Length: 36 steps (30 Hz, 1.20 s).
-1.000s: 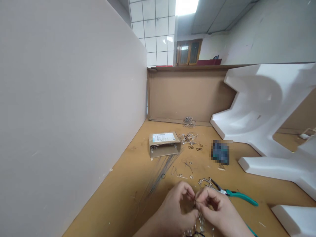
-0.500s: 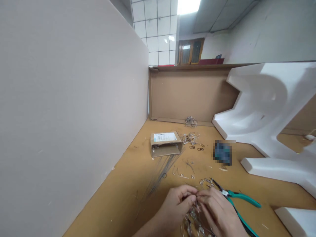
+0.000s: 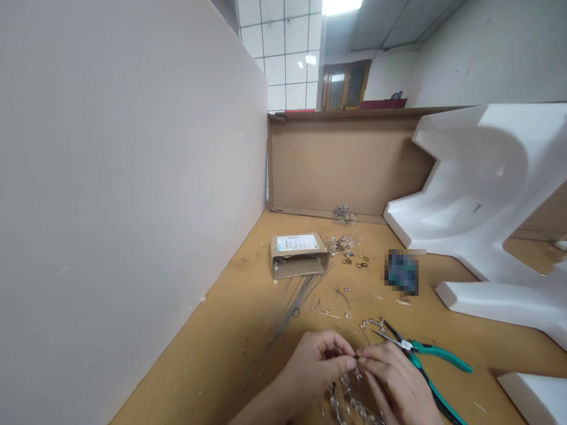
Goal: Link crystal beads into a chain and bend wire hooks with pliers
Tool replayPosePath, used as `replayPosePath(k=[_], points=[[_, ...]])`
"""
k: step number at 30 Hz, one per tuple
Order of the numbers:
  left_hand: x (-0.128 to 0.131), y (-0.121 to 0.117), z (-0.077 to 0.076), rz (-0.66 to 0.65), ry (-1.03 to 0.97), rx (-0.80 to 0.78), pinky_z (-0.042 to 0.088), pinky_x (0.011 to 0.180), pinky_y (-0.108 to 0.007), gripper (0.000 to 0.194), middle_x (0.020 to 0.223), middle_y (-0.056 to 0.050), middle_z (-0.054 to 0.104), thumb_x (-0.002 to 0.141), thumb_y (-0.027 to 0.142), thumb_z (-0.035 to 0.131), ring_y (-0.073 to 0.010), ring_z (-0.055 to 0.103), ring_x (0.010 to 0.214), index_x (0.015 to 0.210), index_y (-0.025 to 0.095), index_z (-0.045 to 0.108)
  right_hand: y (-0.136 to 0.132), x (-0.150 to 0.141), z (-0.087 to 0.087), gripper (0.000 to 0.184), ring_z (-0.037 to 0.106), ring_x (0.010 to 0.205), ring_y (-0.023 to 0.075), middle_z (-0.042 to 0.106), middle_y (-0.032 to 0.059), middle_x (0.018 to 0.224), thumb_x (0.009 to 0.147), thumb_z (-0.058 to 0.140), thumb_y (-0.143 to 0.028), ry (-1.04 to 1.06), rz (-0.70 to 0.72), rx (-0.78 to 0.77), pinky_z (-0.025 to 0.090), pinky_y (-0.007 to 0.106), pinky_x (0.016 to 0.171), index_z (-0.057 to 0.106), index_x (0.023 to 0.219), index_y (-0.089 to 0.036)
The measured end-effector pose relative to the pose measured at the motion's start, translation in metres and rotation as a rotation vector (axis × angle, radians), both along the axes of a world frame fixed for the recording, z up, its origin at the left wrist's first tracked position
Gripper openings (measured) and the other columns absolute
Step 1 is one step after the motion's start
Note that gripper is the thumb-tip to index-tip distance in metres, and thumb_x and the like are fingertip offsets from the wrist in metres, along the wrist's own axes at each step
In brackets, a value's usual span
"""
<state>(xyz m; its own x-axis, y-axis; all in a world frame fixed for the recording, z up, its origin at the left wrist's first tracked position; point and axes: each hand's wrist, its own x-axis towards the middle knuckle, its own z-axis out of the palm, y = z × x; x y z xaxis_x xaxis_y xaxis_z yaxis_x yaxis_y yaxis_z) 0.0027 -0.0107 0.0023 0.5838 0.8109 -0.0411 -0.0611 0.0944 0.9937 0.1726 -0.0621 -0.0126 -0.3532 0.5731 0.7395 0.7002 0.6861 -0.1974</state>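
Close together at the lower middle of the head view, my left hand (image 3: 312, 366) and my right hand (image 3: 396, 378) pinch with thumbs and fingertips. Their tips meet at a small dark bit, too small to name. Below the fingers hangs a strand of clear beads (image 3: 354, 404) joined with thin metal wire, partly hidden by my right hand. Needle-nose pliers (image 3: 443, 349) with green handles lie with jaws apart just beyond and right of my right hand. Near their tips is a short curved row of clear beads (image 3: 372, 324).
An open cardboard box (image 3: 299, 243) with a white label lies ahead, thin straight wires (image 3: 283, 316) in front of it. Dark rings (image 3: 362, 265) and piles of beaded pieces (image 3: 345, 243) sit beside it. White foam (image 3: 469, 177) stands right; a pale panel (image 3: 133, 177) rises left.
My fingertips have shifted slightly, and the dark bit between them shows more plainly. The hanging bead strand has swung a little. The view has tilted slightly; the pliers lie as before.
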Motion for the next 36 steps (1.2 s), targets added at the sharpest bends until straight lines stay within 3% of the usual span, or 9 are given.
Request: replayPosePath(k=[5,12,16,18,20,23,27,31,36], points=[[-0.001,-0.001,0.007,0.024,0.027,0.092,0.037,0.062,-0.023,0.017,0.063,0.000,0.053,0.070,0.029,0.060,-0.0099,0.047,0.061,0.070,0.012,0.057,-0.001,-0.005,0.002,0.014,0.063,0.075,0.0190,0.066,0.0060,0.083,0.079,0.052,-0.015,0.083,-0.086,-0.049,0.050,0.032,0.071,0.055,0.090,-0.022],[-0.003,0.000,0.007,0.270,0.177,0.552,0.038,0.074,-0.027,0.010,0.078,-0.003,0.052,0.066,0.007,0.049,-0.0147,0.050,0.079,0.064,0.016,0.048,0.000,-0.003,0.006,0.004,0.058,0.081,0.0196,0.059,0.0049,0.084,0.081,0.052,-0.022,0.221,-0.145,-0.263,0.047,0.033,0.073,0.053,0.077,-0.023],[-0.007,0.006,0.007,0.420,0.214,0.513,0.038,0.063,-0.024,0.011,0.074,-0.002,0.054,0.066,0.008,0.048,-0.0123,0.049,0.067,0.064,0.018,0.043,-0.003,0.010,0.005,0.008,0.056,0.083,0.0219,0.058,0.0059,0.084,0.081,0.052,-0.028,0.288,-0.243,-0.295,0.047,0.034,0.071,0.054,0.075,-0.022],[-0.006,0.006,0.007,0.370,0.075,0.322,0.037,0.054,-0.022,0.011,0.076,-0.002,0.057,0.072,0.015,0.047,-0.0080,0.046,0.054,0.066,0.018,0.039,-0.005,0.012,0.005,0.010,0.057,0.081,0.0215,0.058,0.0056,0.082,0.081,0.051,-0.028,0.309,-0.268,-0.317,0.047,0.033,0.069,0.054,0.073,-0.022],[-0.002,0.003,0.006,0.189,-0.102,0.133,0.033,0.044,-0.019,0.015,0.078,-0.002,0.059,0.078,0.025,0.045,-0.0048,0.044,0.043,0.070,0.019,0.035,-0.007,0.010,0.005,0.011,0.057,0.077,0.0201,0.059,0.0045,0.079,0.081,0.051,-0.028,0.293,-0.217,-0.376,0.047,0.031,0.068,0.055,0.072,-0.023],[0.003,-0.005,0.002,-0.045,-0.168,0.071,0.028,0.039,-0.017,0.018,0.075,-0.001,0.059,0.085,0.034,0.040,-0.0040,0.043,0.038,0.078,0.019,0.033,-0.009,0.002,0.006,0.011,0.058,0.074,0.0183,0.059,0.0033,0.078,0.080,0.052,-0.027,0.335,-0.123,-0.486,0.048,0.028,0.068,0.056,0.071,-0.023],[0.000,-0.007,0.000,0.002,0.049,0.277,0.035,0.058,-0.021,0.015,0.068,0.000,0.054,0.087,0.029,0.038,-0.0079,0.046,0.057,0.078,0.017,0.041,-0.011,-0.002,0.007,0.014,0.060,0.076,0.0178,0.063,0.0036,0.082,0.080,0.053,-0.033,0.726,-0.165,-0.636,0.050,0.024,0.066,0.056,0.071,-0.022],[-0.006,0.001,0.000,0.011,0.180,0.332,0.033,0.059,-0.022,0.014,0.064,0.002,0.051,0.086,0.026,0.038,-0.0092,0.043,0.059,0.077,0.017,0.042,-0.012,-0.001,0.015,0.016,0.061,0.080,0.0198,0.067,0.0044,0.080,0.074,0.060,-0.037,0.937,-0.100,-0.767,0.050,0.025,0.069,0.057,0.071,-0.022],[-0.010,0.011,-0.006,0.050,0.158,0.290,0.031,0.055,-0.020,0.014,0.061,0.005,0.045,0.085,0.028,0.039,-0.0079,0.038,0.055,0.075,0.018,0.040,-0.008,0.004,0.017,0.020,0.048,0.053,0.0106,0.066,0.0028,0.076,0.069,0.065,-0.039,1.180,-0.145,-0.775,0.042,0.019,0.049,0.056,0.067,-0.021]])
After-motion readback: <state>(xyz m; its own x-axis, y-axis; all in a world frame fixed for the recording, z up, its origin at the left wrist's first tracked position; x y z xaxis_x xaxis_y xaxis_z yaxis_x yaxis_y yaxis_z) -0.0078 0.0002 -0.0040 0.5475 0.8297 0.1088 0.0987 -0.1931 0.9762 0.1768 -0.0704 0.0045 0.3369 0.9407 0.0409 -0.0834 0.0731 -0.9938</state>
